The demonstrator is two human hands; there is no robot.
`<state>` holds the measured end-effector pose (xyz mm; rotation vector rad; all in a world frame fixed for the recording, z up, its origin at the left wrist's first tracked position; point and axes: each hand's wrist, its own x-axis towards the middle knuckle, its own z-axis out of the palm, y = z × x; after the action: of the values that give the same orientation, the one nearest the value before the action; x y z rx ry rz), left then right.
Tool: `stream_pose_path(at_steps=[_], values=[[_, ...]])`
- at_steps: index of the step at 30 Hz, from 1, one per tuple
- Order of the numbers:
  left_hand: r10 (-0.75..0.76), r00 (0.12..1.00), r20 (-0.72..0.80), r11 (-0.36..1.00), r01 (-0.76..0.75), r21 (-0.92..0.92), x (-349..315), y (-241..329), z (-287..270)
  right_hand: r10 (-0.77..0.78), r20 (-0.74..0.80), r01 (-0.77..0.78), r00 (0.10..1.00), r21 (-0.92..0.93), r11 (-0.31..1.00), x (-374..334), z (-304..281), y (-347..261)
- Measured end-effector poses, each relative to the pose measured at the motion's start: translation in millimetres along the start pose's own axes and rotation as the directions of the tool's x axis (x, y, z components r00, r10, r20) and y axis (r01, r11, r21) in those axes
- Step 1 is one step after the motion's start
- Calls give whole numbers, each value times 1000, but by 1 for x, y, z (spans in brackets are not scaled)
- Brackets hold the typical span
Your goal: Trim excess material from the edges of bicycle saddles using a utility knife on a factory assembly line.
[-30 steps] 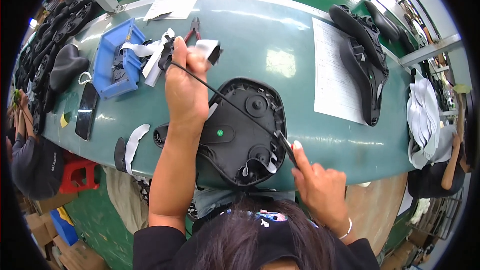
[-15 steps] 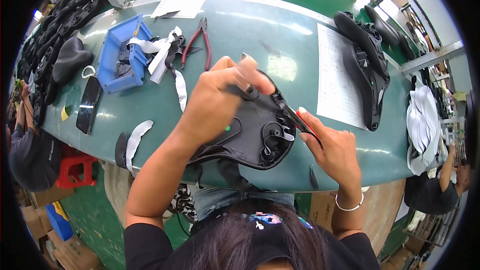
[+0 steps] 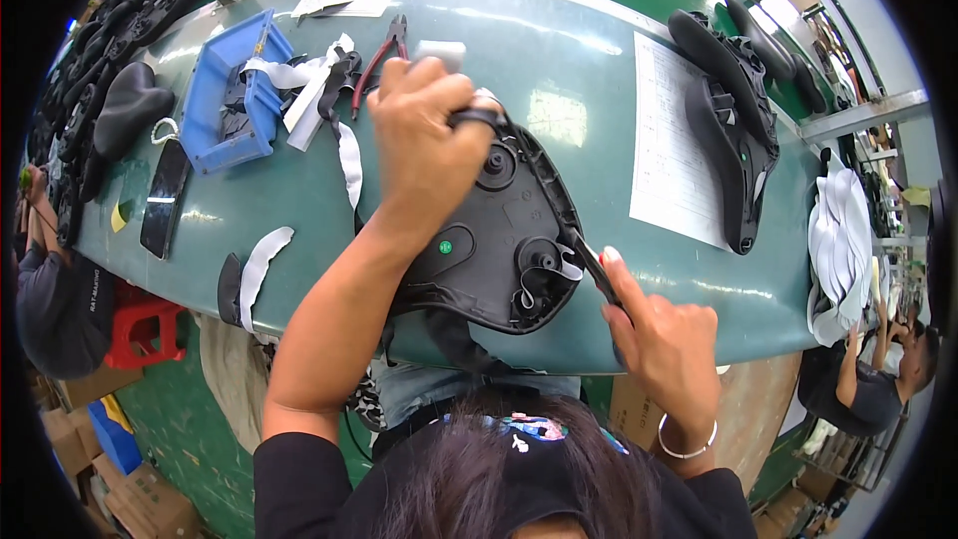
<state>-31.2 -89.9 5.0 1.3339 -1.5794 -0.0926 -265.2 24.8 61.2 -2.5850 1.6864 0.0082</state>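
The left hand (image 3: 424, 135) has a closed grip on a strip (image 3: 477, 117), the right hand (image 3: 664, 339) on a slim tool (image 3: 601, 277) at the black seat (image 3: 489, 230).

Bin (image 3: 230, 154): stood left of pliers (image 3: 397, 32);
Phone (image 3: 163, 205): lay before bin;
Saddle shell (image 3: 494, 220): sat between phone and right paper (image 3: 667, 165)

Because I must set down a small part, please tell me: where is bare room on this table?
Bare tabletop shows between the black shell and the paper sheet, also between that sheet and the right hand. It is crowded at left around the blue tray, white strips and red pliers.
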Motion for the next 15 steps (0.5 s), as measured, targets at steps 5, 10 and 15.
stream_pose_path(at_steps=[5,10,15], values=[[-550,698,459,539,716,-443,-1,4,-28,-81,-3,80,997,-95,992,32,-4,20],[-340,603,722,511,762,-397,-43,17,-63,-414,110,417,904,-4,909,79,-19,51],[-436,699,568,-2,630,-777,-21,29,-61,-383,105,395,918,-137,909,41,-20,23]])
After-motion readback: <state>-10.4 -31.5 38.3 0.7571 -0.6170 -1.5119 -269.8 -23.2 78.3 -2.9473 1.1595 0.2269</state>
